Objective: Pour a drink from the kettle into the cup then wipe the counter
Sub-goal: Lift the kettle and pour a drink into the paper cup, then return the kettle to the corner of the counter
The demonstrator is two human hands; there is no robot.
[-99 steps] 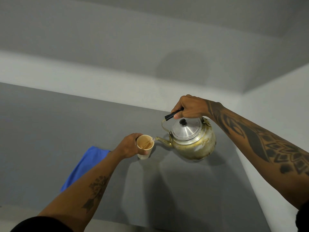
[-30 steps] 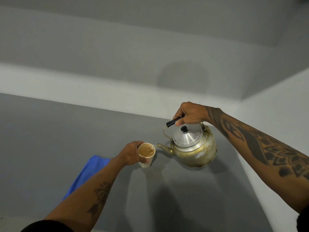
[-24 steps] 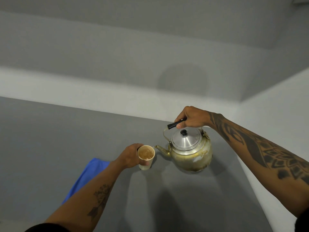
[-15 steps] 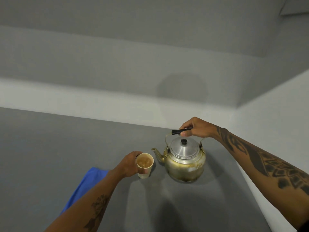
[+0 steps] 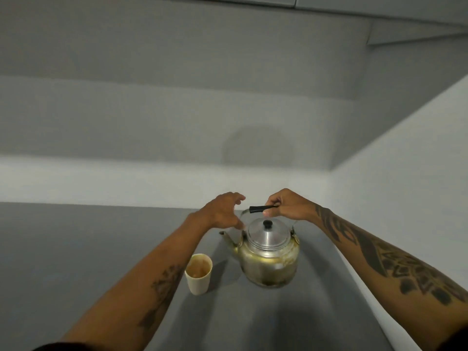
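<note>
The tarnished brass kettle (image 5: pixel 269 259) with a silver lid stands upright on the grey counter (image 5: pixel 76 249), spout pointing left. My right hand (image 5: pixel 286 205) grips its black handle from the right. A pale paper cup (image 5: pixel 198 273) holding brown drink stands alone on the counter, left of and nearer than the kettle. My left hand (image 5: pixel 224 211) hovers with fingers spread just left of the handle, above the spout, holding nothing. The blue cloth is out of view.
A pale grey wall (image 5: pixel 152 122) rises behind the counter and a white side wall (image 5: pixel 405 173) closes it off on the right, close to the kettle. Cabinet undersides (image 5: pixel 379 11) run along the top.
My left hand let go of the cup and rose toward the kettle handle. The kettle was tilted back upright and set down. The view tilted up, and the blue cloth left the frame.
</note>
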